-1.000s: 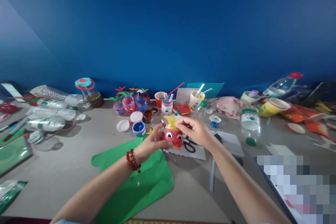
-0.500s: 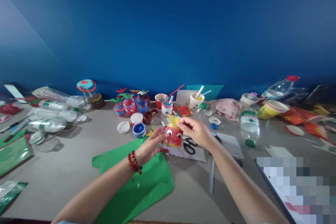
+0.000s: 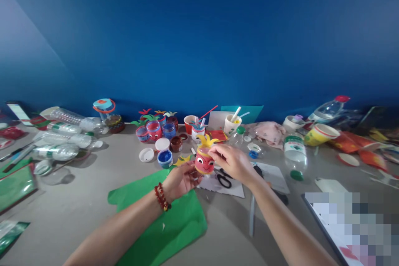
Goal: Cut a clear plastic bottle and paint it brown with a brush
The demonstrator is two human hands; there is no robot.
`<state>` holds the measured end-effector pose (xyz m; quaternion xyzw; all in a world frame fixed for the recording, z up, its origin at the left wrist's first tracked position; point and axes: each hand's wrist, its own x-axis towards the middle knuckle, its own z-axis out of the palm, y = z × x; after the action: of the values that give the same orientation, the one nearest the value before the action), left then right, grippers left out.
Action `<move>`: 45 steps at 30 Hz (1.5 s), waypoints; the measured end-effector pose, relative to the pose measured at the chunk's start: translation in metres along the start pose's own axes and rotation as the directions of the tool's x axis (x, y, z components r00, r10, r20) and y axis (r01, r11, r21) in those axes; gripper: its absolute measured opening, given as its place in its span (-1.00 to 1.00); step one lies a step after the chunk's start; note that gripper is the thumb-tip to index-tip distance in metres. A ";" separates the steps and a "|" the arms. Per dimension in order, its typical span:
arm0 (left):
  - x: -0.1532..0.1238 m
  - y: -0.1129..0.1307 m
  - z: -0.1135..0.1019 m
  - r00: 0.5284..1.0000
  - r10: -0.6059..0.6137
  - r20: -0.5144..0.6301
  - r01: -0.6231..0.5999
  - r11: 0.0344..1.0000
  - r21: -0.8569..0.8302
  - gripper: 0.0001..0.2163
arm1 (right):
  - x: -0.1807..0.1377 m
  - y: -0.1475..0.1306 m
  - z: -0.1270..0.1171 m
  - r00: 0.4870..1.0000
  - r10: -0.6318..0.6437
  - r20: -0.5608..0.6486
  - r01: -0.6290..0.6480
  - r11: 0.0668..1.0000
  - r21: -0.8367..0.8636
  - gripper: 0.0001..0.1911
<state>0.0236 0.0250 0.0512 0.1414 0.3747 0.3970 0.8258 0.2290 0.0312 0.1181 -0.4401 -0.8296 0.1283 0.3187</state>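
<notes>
A small red jar [image 3: 203,165] with googly eyes, a drawn mouth and yellow bands is held above the table. Yellow paper leaves [image 3: 207,140] stick up from its rim. My left hand [image 3: 182,181], a beaded bracelet at its wrist, grips the jar's lower left side. At the upper right edge, the fingertips of my right hand [image 3: 232,163] are pinched together against the jar near the leaves. Black-handled scissors [image 3: 224,178] lie on white paper below the right hand. Green paper sheets [image 3: 183,220] spread under the left forearm.
Open blue paint [image 3: 164,157] and brown paint [image 3: 176,144] stand left of the jar, before several decorated jars [image 3: 154,129]. Plastic bottles [image 3: 56,152] lie at left. A clear bottle [image 3: 294,156], paper cups [image 3: 322,134] and a pink cloth [image 3: 269,133] are at right.
The jar has shifted slightly left and turned a little, its yellow leaves now showing more spread. Both hands stay on it, the right one still at its upper edge.
</notes>
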 end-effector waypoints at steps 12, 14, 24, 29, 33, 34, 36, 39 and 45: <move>0.007 -0.007 -0.001 0.999 0.034 -0.036 -0.038 0.993 -0.116 -0.88 | 0.003 0.000 0.000 0.997 -0.060 0.046 0.059 0.998 0.035 -0.76; 0.009 -0.009 -0.002 0.998 0.034 -0.043 -0.039 0.991 -0.125 -0.87 | 0.003 -0.003 0.001 0.996 -0.079 0.045 0.078 0.996 0.036 -0.74; 0.004 -0.002 -0.008 0.992 0.122 -0.035 -0.126 0.967 -0.222 -0.87 | -0.017 -0.003 0.018 0.961 0.053 -0.272 0.004 0.979 0.203 -0.78; 0.003 0.002 -0.015 0.990 0.143 0.003 -0.138 0.963 -0.232 -0.89 | -0.033 0.006 0.040 0.956 0.248 -0.154 -0.146 0.864 0.482 -0.39; 0.005 -0.002 -0.019 0.991 0.131 0.032 -0.121 0.968 -0.220 -0.88 | -0.039 0.011 0.063 0.972 0.236 0.016 -0.187 0.721 0.667 -0.10; 0.005 -0.004 -0.020 0.991 0.127 0.037 -0.116 0.970 -0.213 -0.89 | -0.040 0.011 0.069 0.971 0.239 0.020 -0.185 0.692 0.698 -0.07; 0.005 -0.008 -0.021 0.992 0.118 0.048 -0.107 0.975 -0.193 -0.88 | -0.040 0.007 0.078 0.969 0.243 0.033 -0.187 0.646 0.740 -0.01; 0.006 -0.014 -0.023 0.992 0.105 0.065 -0.093 0.983 -0.160 -0.86 | -0.040 0.000 0.085 0.966 0.257 0.024 -0.180 0.608 0.773 0.07; 0.008 -0.023 -0.023 0.992 0.111 0.054 -0.102 0.986 -0.134 -0.86 | -0.042 -0.002 0.091 0.940 0.340 -0.028 -0.210 0.643 0.736 0.01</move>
<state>0.0225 0.0148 0.0198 0.1189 0.3143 0.4597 0.8220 0.1864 0.0022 0.0327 -0.4087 -0.6052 0.4550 0.5096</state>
